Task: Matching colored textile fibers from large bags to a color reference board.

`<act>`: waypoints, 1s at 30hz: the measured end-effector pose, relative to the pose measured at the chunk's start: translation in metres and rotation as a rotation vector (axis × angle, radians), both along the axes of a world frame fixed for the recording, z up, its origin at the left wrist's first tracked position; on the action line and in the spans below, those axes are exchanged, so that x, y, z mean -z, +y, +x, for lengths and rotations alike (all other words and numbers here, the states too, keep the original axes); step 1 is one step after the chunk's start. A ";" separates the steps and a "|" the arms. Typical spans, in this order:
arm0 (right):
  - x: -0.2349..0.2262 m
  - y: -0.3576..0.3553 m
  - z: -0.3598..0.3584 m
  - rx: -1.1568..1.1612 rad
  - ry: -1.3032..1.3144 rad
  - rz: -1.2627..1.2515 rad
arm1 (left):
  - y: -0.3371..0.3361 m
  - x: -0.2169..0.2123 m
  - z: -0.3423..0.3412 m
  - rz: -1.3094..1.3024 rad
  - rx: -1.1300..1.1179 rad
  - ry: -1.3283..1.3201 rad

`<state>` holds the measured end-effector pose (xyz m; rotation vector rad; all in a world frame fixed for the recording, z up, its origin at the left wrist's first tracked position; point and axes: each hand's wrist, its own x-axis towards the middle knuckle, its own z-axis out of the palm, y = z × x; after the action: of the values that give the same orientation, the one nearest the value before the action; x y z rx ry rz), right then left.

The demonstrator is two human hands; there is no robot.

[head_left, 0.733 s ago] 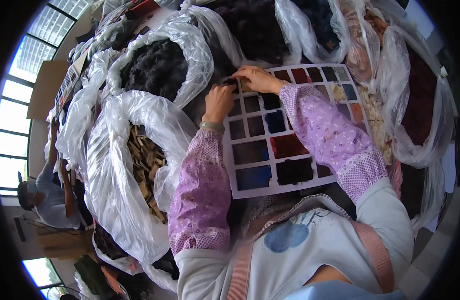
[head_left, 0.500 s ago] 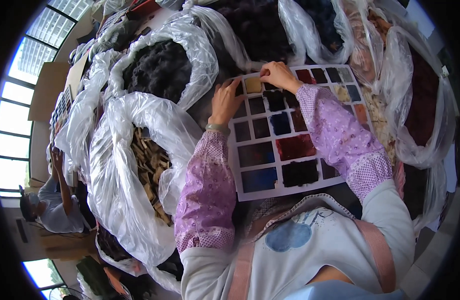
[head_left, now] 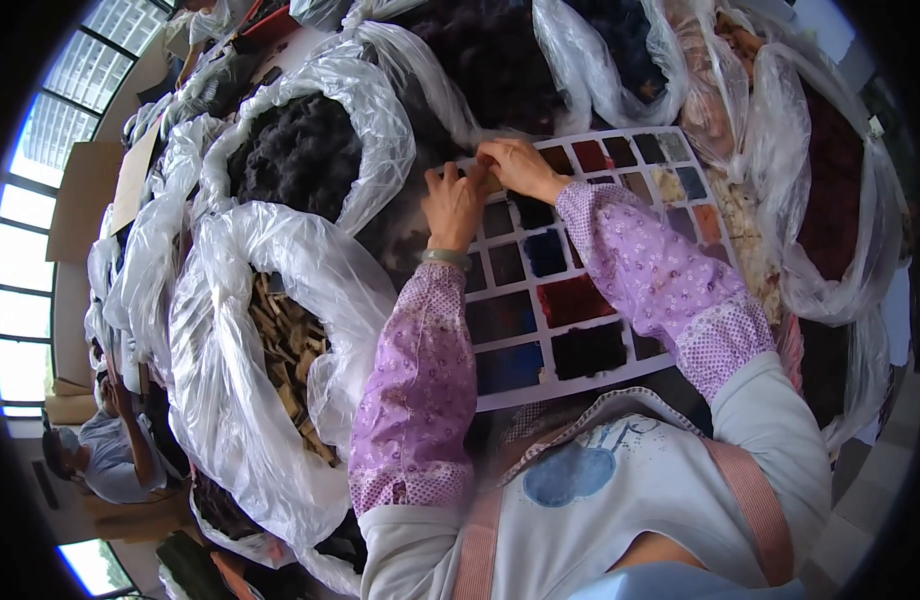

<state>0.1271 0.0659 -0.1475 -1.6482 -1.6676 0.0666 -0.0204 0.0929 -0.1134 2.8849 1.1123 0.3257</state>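
While both hands meet over the upper left corner of a white grid board (head_left: pixel 588 382) filled with coloured patches, the head view shows the left hand (head_left: pixel 454 208) just beside the right hand (head_left: pixel 520 168), fingers bent; whether either pinches anything, I cannot tell. The board lies right of plastic-lined dark fibre (head_left: pixel 298 158) and brown pieces (head_left: pixel 292 360).

A white gridded board (head_left: pixel 547 362) is stretching toward the person from the fingers (head_left: pixel 495 150), carrying coloured patches in its cells. A tan patch (head_left: pixel 494 185) is lying just under the fingers. Nearer the person than the fingers, a blue patch (head_left: pixel 544 254), a red patch (head_left: pixel 580 300) and a black patch (head_left: pixel 590 352) are lying in succession. Right of the fingers, a cream patch (head_left: pixel 668 185) and an orange patch (head_left: pixel 708 224) are lying.
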 end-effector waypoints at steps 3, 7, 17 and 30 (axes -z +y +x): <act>-0.004 0.005 0.005 -0.024 -0.081 -0.071 | -0.001 0.002 0.001 0.035 0.032 0.000; -0.030 0.017 0.031 0.282 -0.040 -0.053 | -0.009 -0.016 -0.025 -0.081 0.125 0.145; -0.035 0.046 0.083 0.383 -0.251 -0.133 | 0.096 -0.117 -0.113 0.248 -0.274 -0.260; -0.062 -0.018 0.144 0.356 -0.319 -0.074 | 0.115 -0.087 -0.101 0.162 -0.093 -0.098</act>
<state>0.2707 0.0482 -0.0860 -2.0728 -1.5826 -0.3295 -0.1218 0.2081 -0.0268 2.9212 1.2604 0.5811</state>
